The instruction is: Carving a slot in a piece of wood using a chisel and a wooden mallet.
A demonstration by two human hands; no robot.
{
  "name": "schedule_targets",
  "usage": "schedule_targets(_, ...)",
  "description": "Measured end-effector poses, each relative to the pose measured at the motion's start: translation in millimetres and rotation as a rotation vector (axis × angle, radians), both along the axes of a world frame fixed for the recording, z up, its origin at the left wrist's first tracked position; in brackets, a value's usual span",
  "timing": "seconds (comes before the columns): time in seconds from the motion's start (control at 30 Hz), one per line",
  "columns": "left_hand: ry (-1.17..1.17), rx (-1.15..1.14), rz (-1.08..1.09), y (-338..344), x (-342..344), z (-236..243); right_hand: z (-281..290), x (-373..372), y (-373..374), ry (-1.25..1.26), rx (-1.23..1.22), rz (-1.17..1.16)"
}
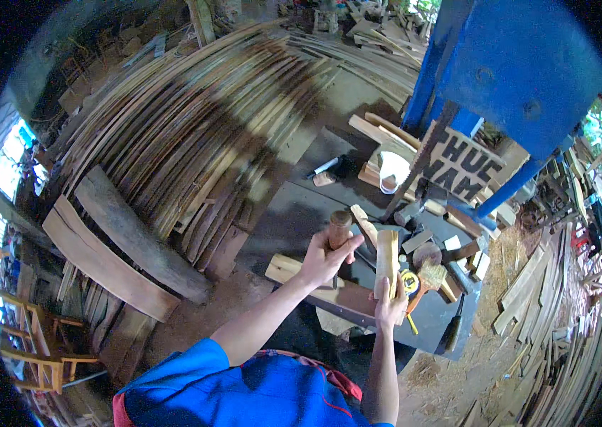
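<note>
In my left hand (pixel 324 257) is an upright chisel-like tool, its round brown wooden handle (pixel 340 219) topping the closed fingers. A narrow dark shaft shows below the fist, close to a long wooden board (pixel 287 269) along the table's near edge. My right hand (pixel 389 306) is wrapped round the lower end of a pale wooden block (pixel 387 250), which stands up from the grip. Just right of that hand lie a yellow tape measure (pixel 408 281) and an orange-handled tool (pixel 427 279). Behind the block, a slim pale strip of wood (pixel 365 224) lies slanted.
The dark table (pixel 301 206) carries a white cup (pixel 392 171), a hammer-like head (pixel 408 213), several offcuts and a dark brush-like tool (pixel 452 331). A blue band saw (pixel 521 71) with a toothed blade (pixel 432 139) rises behind. Stacked planks (pixel 194 121) and curved slabs (pixel 109 256) lie left.
</note>
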State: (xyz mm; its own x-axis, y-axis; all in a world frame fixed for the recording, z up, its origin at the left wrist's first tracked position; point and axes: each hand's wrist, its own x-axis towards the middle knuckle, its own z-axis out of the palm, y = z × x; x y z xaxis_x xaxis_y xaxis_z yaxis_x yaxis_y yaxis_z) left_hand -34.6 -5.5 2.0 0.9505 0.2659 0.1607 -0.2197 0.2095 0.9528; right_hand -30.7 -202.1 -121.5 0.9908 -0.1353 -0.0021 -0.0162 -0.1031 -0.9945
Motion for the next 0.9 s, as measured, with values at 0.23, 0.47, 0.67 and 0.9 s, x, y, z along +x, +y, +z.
schedule_targets(0.23, 0.0, -0.303, 0.023, 40.9, 14.8, -11.2, 31.1, 11.7, 21.7, -0.091, -0.028, 0.049)
schedule_targets(0.47, -0.034, -0.229, -0.142, 41.3, 19.8, -5.5, -12.2, 17.2, 1.6, -0.165, -0.069, 0.0)
schedule_targets(0.67, -0.141, -0.326, -0.378, 66.9, 17.1, -20.6, 19.7, 3.6, 7.9, -0.038, 0.074, 0.043)
schedule_targets(0.9, -0.099, -0.417, -0.245, 93.1, 15.9, -26.0, 12.0, 9.1, 6.9, -0.03, -0.008, 0.044)
